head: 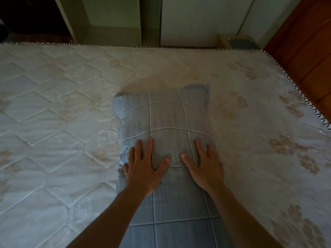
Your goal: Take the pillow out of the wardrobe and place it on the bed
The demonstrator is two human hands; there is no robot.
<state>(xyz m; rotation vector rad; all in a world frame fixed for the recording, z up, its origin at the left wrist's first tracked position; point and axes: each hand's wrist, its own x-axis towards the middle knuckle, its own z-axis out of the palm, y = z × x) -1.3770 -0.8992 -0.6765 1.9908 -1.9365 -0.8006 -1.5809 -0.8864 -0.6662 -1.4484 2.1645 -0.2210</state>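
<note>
The pillow, blue-grey with a grid of thin pale lines, lies flat on the bed, set lengthwise away from the person and a little right of the middle of the view. Its far end, with one corner flap turned up, lies well short of the far edge of the mattress, and its near end runs down out of view between the two forearms. The left hand lies palm down on the pillow's left part, its fingers straight and spread, the thumb stretched inward and the little finger at the pillow's left edge. The right hand lies palm down on the right part, close to the pillow's right edge, fingers straight and close together, the thumb pointing inward toward the other thumb. Neither hand curls round the cloth; both rest open and flat on it, and the fabric dips slightly between them. The mattress is white and quilted in a diamond pattern, with faded beige flower marks, mostly on its right side, and a black-and-white zigzag trim along its far and right edges. A reddish-brown wooden board stands against the bed's right far corner. Beyond the far edge stand pale green panels, with a dark opening to their left and a small pale box low down near the wooden board.
</note>
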